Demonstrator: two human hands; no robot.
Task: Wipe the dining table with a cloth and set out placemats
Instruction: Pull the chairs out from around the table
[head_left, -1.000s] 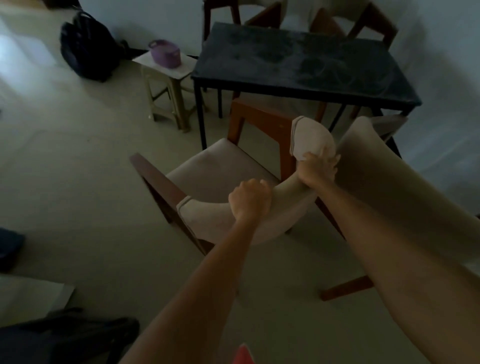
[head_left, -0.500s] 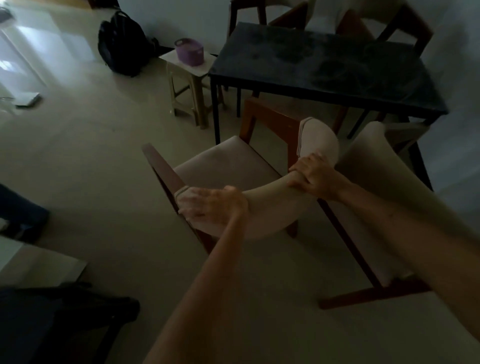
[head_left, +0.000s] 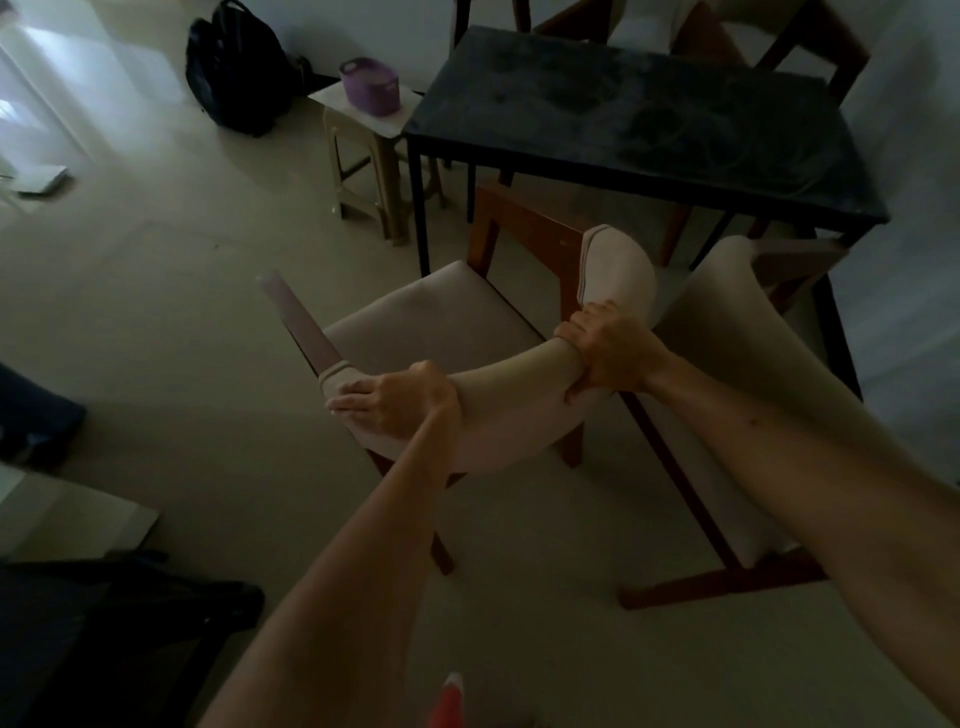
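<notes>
The dark dining table (head_left: 613, 161) stands ahead, its top dusty with smear marks. In front of it is a wooden chair (head_left: 441, 322) with a beige seat and a curved padded backrest (head_left: 509, 395) turned toward me. My left hand (head_left: 395, 400) lies on the left end of that backrest, fingers laid fairly straight over the padding. My right hand (head_left: 608, 358) grips the backrest near its right end, fingers curled round it. No cloth or placemat is in view.
A second beige chair (head_left: 727, 322) stands close on the right, under my right arm. More chairs sit behind the table. A stool (head_left: 374, 156) with a purple basket (head_left: 370, 85) stands left of the table, a black backpack (head_left: 239, 67) beyond it. Dark objects lie at the lower left.
My left hand has slid from the middle of the backrest to its left end and loosened from a fist to flatter fingers. My right hand keeps its grip.
</notes>
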